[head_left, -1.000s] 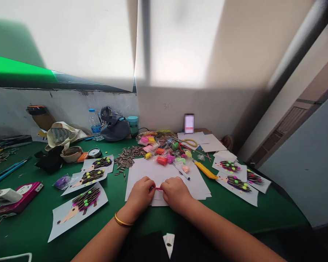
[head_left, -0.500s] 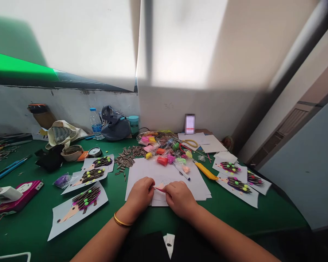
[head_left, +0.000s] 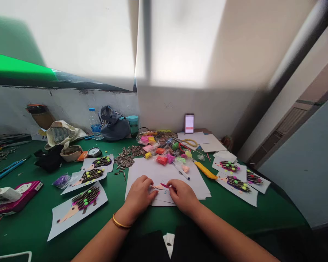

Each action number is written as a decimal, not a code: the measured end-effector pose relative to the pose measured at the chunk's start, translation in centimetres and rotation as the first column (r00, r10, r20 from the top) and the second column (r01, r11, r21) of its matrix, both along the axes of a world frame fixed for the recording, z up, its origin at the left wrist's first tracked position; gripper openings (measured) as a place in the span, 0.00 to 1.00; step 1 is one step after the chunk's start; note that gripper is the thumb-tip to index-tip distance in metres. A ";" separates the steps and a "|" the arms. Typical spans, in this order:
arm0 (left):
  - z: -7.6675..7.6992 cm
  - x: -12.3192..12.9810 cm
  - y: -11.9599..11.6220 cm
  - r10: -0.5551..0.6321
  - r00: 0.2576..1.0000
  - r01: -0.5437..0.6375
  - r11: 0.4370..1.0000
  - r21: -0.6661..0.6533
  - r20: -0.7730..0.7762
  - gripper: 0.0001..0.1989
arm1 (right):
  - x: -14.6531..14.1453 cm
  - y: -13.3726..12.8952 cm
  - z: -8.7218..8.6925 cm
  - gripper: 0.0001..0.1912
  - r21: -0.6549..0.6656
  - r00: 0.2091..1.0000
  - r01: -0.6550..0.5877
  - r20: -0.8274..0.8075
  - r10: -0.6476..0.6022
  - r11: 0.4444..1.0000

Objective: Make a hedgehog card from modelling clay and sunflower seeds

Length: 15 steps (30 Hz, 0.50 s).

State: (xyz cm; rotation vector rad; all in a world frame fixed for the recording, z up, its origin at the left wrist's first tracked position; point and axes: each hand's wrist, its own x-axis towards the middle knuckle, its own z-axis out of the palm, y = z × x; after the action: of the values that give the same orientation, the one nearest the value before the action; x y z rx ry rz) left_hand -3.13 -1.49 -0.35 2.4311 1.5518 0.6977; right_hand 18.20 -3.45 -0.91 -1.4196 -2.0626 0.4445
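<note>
My right hand [head_left: 182, 194] pinches a thin, pointed magenta piece [head_left: 164, 185] between thumb and fingers; whether it is clay or a small plastic tool I cannot tell. Under it, a flat peach-coloured shape [head_left: 157, 187] lies on the top white sheet [head_left: 142, 168], beside a drawn outline. My left hand [head_left: 140, 193] rests on the paper at the left of that shape, thumb and fingers apart, with nothing visibly held. A pen [head_left: 183, 172] lies on the sheets beyond my hands.
Bagged coloured clay [head_left: 161, 160] and sunflower seeds [head_left: 125, 158] lie behind the paper. Hedgehog pictures [head_left: 68, 213] flank it on both sides. A yellow cutter [head_left: 206, 171] and scissors [head_left: 190, 142] are at the right. A phone [head_left: 189, 123] leans against the wall.
The magenta piece was between both hands; now only my right hand has it. My left fingers have spread onto the paper, and the peach shape shows more.
</note>
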 end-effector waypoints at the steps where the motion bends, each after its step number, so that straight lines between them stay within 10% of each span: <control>1: 0.1 0.1 0.1 0.023 0.999 -0.023 1.000 0.003 -0.042 0.06 | 0.1 0.1 0.1 0.11 -0.014 1.000 0.008 -0.007 -0.008 1.000; 15: -0.3 -0.5 0.8 0.009 1.000 -0.011 0.999 -0.047 -0.028 0.06 | 0.3 0.3 0.0 0.10 -0.053 0.995 0.037 -0.091 -0.041 0.998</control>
State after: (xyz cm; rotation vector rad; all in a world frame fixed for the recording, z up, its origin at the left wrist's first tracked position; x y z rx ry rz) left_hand -3.68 -0.67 -0.68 2.4105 1.5737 0.6238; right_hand 18.50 -3.15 -0.91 -1.4396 -1.9598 0.5401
